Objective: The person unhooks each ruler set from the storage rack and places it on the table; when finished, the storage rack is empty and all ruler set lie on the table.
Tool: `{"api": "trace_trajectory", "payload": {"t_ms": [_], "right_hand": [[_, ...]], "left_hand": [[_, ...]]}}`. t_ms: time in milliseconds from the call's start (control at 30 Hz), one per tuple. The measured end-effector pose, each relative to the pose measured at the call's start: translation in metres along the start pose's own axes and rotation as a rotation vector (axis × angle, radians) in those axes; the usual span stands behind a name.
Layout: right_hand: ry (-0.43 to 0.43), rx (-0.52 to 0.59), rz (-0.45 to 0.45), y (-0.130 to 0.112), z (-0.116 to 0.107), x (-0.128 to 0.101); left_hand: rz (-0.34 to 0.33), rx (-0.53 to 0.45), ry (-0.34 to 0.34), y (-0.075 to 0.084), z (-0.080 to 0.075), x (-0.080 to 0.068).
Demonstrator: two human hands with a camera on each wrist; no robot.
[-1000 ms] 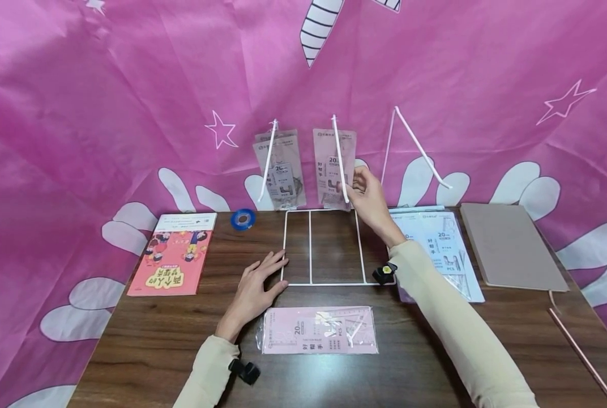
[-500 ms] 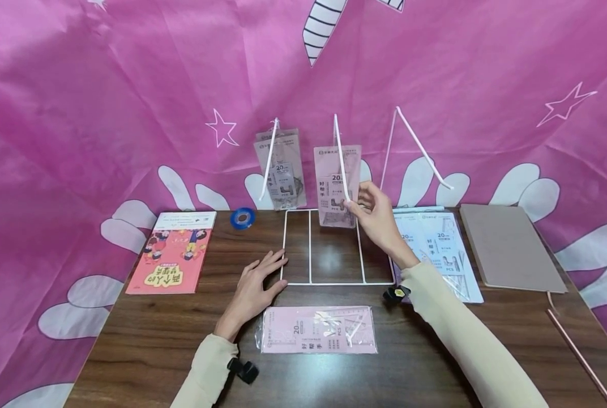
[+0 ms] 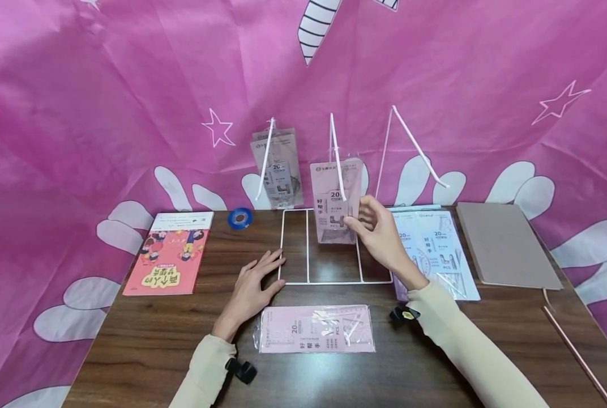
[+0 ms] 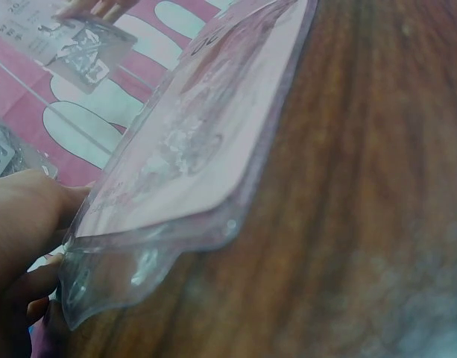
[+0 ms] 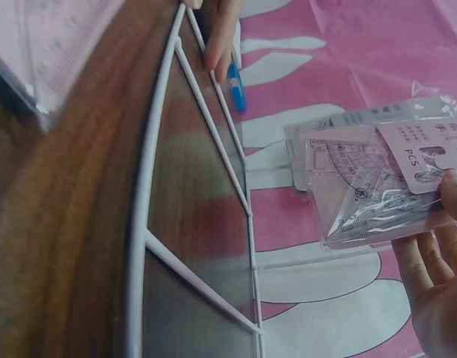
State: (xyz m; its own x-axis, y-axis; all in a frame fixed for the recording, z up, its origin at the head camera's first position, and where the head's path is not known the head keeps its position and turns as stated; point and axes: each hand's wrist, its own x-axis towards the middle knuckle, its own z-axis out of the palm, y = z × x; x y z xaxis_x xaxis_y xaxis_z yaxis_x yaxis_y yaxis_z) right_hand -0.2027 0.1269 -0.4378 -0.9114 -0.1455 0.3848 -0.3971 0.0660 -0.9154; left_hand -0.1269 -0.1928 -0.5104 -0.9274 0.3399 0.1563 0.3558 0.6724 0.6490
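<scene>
Between right-hand fingers (image 3: 357, 222), pink ruler packet (image 3: 334, 212), above wire rack (image 3: 334, 281).

Surface (image 3: 145, 334): dark wood-grain, smooth, slight sheen. Rack (image 3: 281, 249): thin white-coated wire, glossy. Ruler packets (image 3: 334, 207) (image 3: 316, 329): clear shiny plastic sleeves, pink card inserts. Backdrop (image 3: 105, 102): pink creased cloth-like sheet, matt. Booklet (image 3: 168, 260): glossy paper. Grey board (image 3: 507, 245): matt.

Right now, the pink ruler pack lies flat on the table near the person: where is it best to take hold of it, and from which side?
The pink ruler pack lies flat. Its clear left margin curls off the table, so pinching there, coming from the left, seems easiest; the left hand is closest.
</scene>
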Motion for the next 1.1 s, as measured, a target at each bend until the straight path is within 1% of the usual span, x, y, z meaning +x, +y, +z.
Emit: {"api": "trace_trajectory", "payload": {"t_ms": [200,700,1000,1100], "right_hand": [[-0.015,0.023,-0.013,-0.004,-0.002,-0.011],[-0.050,0.025,-0.021,-0.014,-0.007,-0.040],[-0.073,0.035,-0.023,-0.022,-0.010,-0.052],[-0.076,0.022,-0.021,-0.024,-0.011,-0.056]], "left_hand": [[0.002,-0.007,0.004,0.001,0.000,0.000],[0.004,-0.004,0.006,0.002,0.000,-0.001],[0.046,0.007,0.046,0.003,0.001,-0.001],[0.032,0.002,0.032,0.003,0.001,-0.001]]}}
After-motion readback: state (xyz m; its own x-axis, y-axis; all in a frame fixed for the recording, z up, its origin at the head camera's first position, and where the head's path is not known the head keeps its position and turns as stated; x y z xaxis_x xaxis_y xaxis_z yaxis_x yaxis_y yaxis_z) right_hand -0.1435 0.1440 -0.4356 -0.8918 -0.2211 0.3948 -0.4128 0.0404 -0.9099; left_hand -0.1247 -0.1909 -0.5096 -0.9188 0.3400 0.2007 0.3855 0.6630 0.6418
